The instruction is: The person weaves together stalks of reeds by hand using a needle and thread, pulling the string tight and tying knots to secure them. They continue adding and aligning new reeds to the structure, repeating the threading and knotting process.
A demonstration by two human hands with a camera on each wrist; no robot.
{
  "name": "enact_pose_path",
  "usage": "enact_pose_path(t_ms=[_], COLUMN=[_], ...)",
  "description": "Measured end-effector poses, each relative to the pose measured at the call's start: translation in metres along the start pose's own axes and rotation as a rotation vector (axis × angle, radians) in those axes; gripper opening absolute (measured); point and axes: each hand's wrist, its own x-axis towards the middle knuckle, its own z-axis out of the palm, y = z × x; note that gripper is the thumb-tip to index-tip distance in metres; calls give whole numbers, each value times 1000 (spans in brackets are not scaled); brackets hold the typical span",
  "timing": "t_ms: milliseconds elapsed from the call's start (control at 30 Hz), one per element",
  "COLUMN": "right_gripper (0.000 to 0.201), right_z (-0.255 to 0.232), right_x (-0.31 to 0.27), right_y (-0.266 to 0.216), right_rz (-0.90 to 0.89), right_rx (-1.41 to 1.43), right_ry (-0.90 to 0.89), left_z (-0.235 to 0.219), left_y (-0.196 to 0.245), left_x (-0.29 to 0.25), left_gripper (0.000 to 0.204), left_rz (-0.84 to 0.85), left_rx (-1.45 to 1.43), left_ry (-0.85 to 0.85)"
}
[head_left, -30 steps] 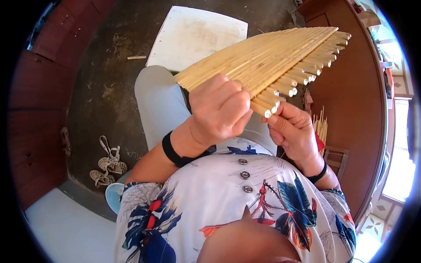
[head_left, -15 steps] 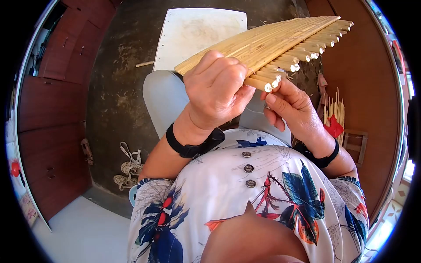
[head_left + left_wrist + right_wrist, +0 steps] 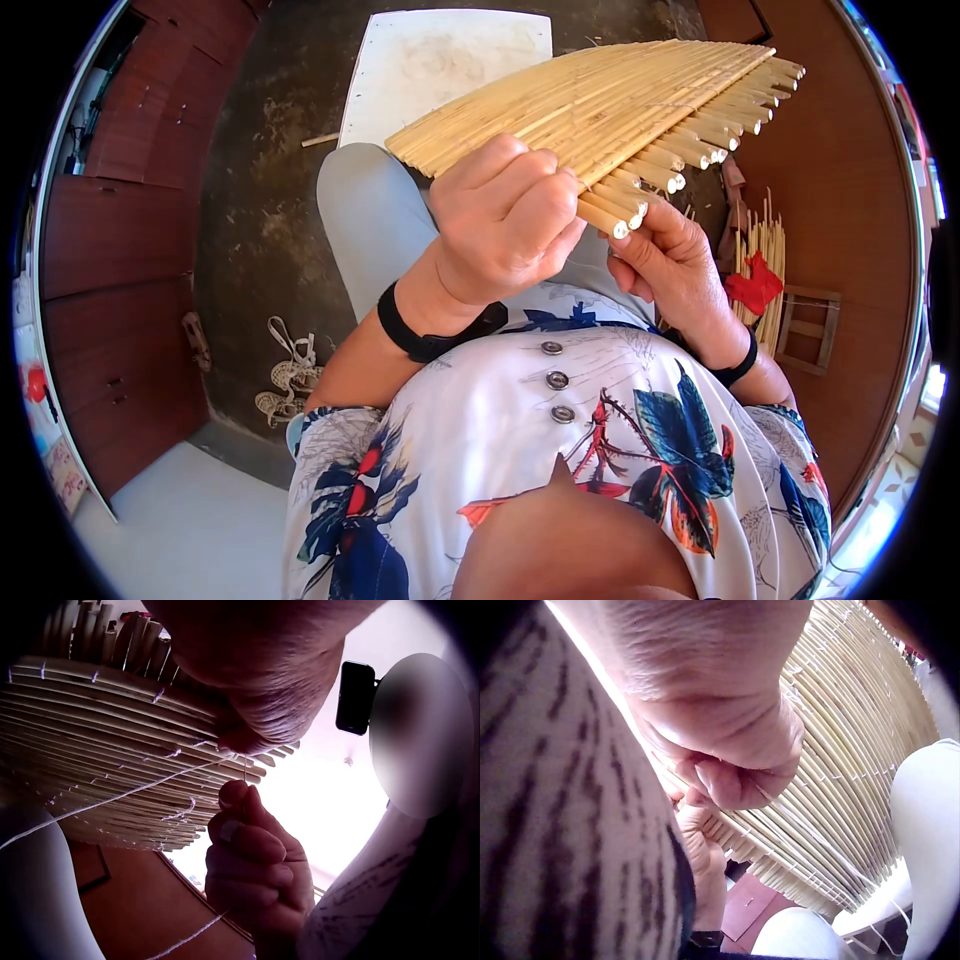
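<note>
My left hand (image 3: pixel 510 215) grips the near edge of a fan-shaped mat of pale stalks (image 3: pixel 590 110), its fingers curled over the edge stalks. Cut stalk ends stick out in a stepped row on the right. Below the nearest ends, my right hand (image 3: pixel 675 265) has thumb and forefinger together. In the left wrist view that right hand (image 3: pixel 255 862) pinches a thin needle (image 3: pixel 245 771), pointing up at the mat's edge beside the left hand. White thread (image 3: pixel 112 799) runs across the mat's underside, where rows of stitches bind the stalks.
A white board (image 3: pixel 440 70) lies beyond the knees, under the mat's far end. To the right, loose stalks (image 3: pixel 765 230) stand with a red cloth (image 3: pixel 757 284) beside a wooden cabinet (image 3: pixel 840 200). Sandals (image 3: pixel 290 375) lie on the floor at left.
The mat dipped, then tilted to show more of its upper face. My right hand drew slightly away from the stalk ends and is close under them again. The left hand keeps its grip.
</note>
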Motion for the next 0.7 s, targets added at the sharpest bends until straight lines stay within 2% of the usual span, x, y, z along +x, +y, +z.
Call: enact_pose_path(t_ms=[67,167,267,400,467,700], right_gripper=[4,4,4,4,5,7], right_z=[1,1,0,-2,-5,-6], right_x=[-3,-7,-11,-14,-17,-17], right_y=[5,13,18,17,12,20], right_rz=[-1,-58,-37,-6,91,23], right_rx=[134,204,248,285,272,251], right_ry=[18,40,37,38,-4,-22], left_z=[3,4,4,6,7,10], left_y=[2,6,9,12,15,16], left_x=[0,-1,-2,-2,-1,-1], left_gripper=[29,29,28,27,26,25], left_rz=[15,34,42,46,37,55], left_rx=[-23,-31,-37,-33,-23,-38], left_ry=[9,-32,-57,-64,-50,-50])
